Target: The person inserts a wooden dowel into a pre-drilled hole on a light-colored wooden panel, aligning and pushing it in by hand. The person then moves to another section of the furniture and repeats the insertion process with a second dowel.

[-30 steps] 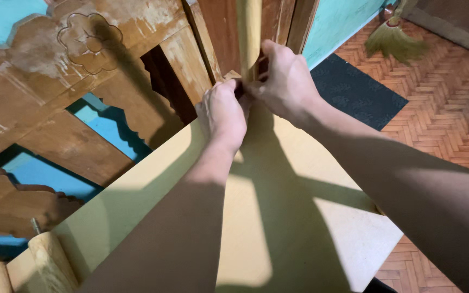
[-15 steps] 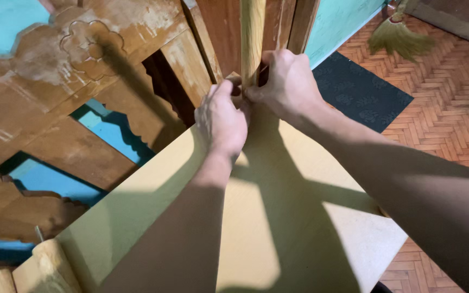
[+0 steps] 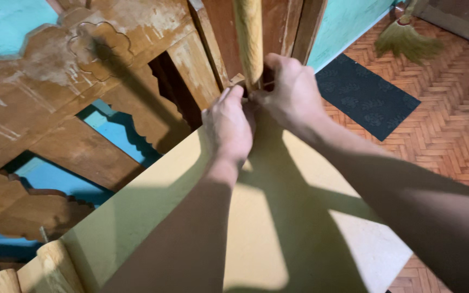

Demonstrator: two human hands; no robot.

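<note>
Both my hands meet at the foot of an upright round wooden post (image 3: 249,38) at the far edge of a pale yellow board (image 3: 153,201). My left hand (image 3: 227,127) has its fingers pinched together at the post's base. Curled around that same spot from the right is my right hand (image 3: 291,97). A thin cord or wire seems to run between the fingers, but it is too small to tell. What the fingers hold is hidden.
Carved brown wooden panels (image 3: 55,70) with turquoise gaps lean at the left. Two round peg ends (image 3: 1,279) stick up at the bottom left. A dark mat (image 3: 365,95) and a straw broom (image 3: 408,40) lie on the herringbone parquet floor (image 3: 451,130) at the right.
My left hand has shifted slightly right and closer to the right hand at the post's base. The view has drifted a little.
</note>
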